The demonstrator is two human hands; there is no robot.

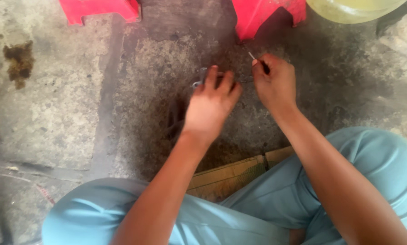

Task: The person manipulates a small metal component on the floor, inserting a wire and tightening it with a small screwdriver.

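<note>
Down on the concrete floor (53, 104) we sit with our knees apart in light blue trousers (376, 159), both arms stretched out to a dark patch of ground in front of us. Our left hand (211, 102) lies palm down with the fingers curled over a small metal piece (199, 77), something pale and looped that peeks out just to the left of the fingertips; the hand rests on it and seems to pin it to the floor, though we cannot tell whether the fingers truly close around it. Our right hand (274, 81) is closed in a pinch on a thin metal pin (251, 56), whose bright tip sticks out above the thumb, pointing away from us and to the left. The two hands are close together but do not touch.

As for progress, we judge the work to be in the middle of a fine fitting step: both parts are in hand, the pin is raised and not yet set into the piece under the left hand, so the joining itself looks undone.

Far from us stand two red plastic stools (267, 16), and a yellowish round basin (353, 9) shows at the far right. Near our lap lies a flat board (230, 174).
</note>
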